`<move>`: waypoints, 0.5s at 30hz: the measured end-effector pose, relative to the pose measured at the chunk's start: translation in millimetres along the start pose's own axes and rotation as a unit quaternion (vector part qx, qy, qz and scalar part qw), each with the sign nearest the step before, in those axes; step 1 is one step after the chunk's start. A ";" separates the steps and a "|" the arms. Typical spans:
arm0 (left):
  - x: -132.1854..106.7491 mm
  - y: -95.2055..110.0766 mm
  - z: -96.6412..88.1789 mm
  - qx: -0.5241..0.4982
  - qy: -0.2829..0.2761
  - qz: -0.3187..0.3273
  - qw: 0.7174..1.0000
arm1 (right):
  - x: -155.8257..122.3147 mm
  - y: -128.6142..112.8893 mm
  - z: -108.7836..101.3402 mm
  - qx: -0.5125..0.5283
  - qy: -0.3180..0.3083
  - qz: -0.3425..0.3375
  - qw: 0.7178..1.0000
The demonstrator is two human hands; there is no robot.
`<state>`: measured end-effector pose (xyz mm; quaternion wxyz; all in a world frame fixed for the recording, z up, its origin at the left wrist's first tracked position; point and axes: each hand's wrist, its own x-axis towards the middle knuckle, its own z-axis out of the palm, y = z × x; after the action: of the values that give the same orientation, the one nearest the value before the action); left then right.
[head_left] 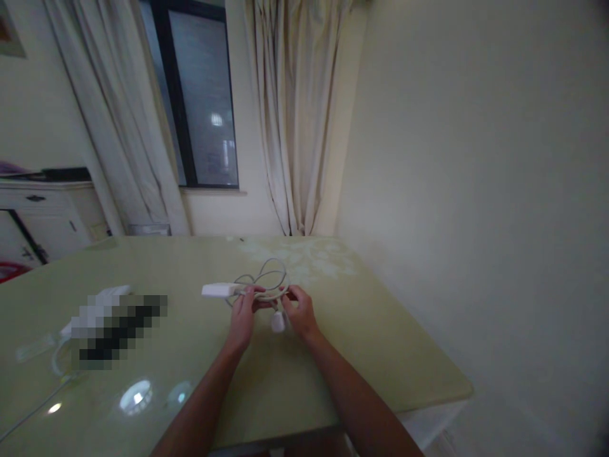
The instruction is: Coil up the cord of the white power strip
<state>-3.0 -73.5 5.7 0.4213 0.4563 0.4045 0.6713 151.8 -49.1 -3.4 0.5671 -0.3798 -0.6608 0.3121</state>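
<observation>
A white extension cord is between my hands above the table, its grey-white cable gathered in loose loops. At the cable's left end a flat white block, seen nearly edge-on, sticks out past my left hand. My left hand is closed on the looped cable, near that block. With thumb and fingers pinched, my right hand grips the loops on their right side. A white plug hangs below, between the two hands. Some of the cable is hidden behind my fingers.
The greenish table meets a plain wall on the right. To the left lie a white object, partly pixelated, and a thin cable. Curtains, a window and a white cabinet stand beyond.
</observation>
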 end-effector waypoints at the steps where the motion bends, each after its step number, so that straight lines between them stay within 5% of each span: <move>1: 0.3 -1.1 -0.3 -0.012 -0.010 -0.009 1.000 | -1.2 -1.3 1.6 0.032 -0.022 0.017 0.999; 7: -1.3 0.3 1.8 -0.024 -0.105 -0.032 0.994 | -0.6 -3.8 0.8 0.049 -0.070 0.036 0.996; 11: -1.3 -2.3 2.4 0.059 -0.069 -0.003 0.996 | 6.4 0.0 -7.3 0.009 -0.075 0.029 0.997; 15: 1.9 -6.2 5.4 0.059 0.038 0.023 0.997 | 14.5 10.0 -17.4 -0.024 -0.106 -0.006 0.994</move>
<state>2.9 -68.9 1.9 0.3620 0.4637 0.4485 0.6729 169.4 -31.8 -1.6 0.4867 -0.3540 -0.7268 0.3310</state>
